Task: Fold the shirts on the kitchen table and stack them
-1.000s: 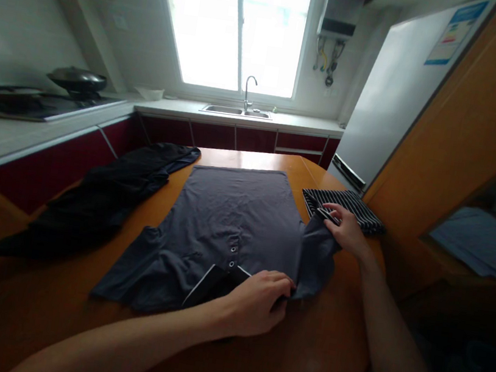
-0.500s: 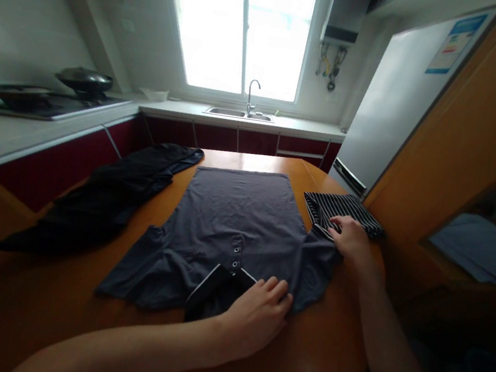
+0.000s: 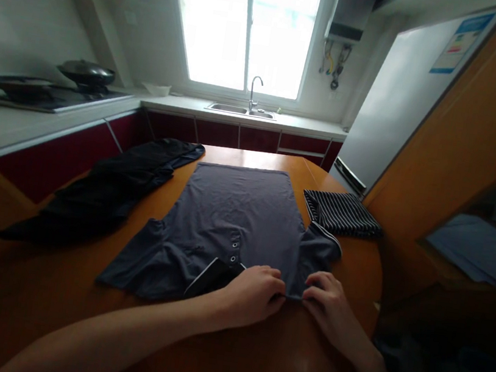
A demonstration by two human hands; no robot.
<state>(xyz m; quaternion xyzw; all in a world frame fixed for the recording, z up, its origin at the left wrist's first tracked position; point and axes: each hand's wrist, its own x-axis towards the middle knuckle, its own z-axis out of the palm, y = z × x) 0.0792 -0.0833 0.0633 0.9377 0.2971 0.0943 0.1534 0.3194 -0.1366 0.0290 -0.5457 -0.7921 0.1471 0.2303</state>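
Note:
A grey-blue polo shirt (image 3: 245,204) lies spread on the wooden table, its hem toward the window and its dark, white-edged collar (image 3: 212,274) toward me. Two snaps show on its placket. My left hand (image 3: 258,292) reaches across the collar and pinches the shirt's near shoulder edge, hiding part of the collar. Just right of it, my right hand (image 3: 324,298) has its fingers closed on the same edge by the right sleeve (image 3: 322,246). A short stretch of fabric runs between the two hands.
Dark crumpled clothing (image 3: 114,185) lies along the table's left side. A folded black-and-white striped garment (image 3: 345,213) rests at the right, close to the sleeve. Beyond the table (image 3: 289,352) are a counter with a sink (image 3: 228,109), a stove with pans (image 3: 86,74) and a fridge (image 3: 395,90).
My right hand has come from the sleeve's cuff near the striped garment down to the shirt's near edge, beside my left hand. The left hand has shifted slightly left and up in view.

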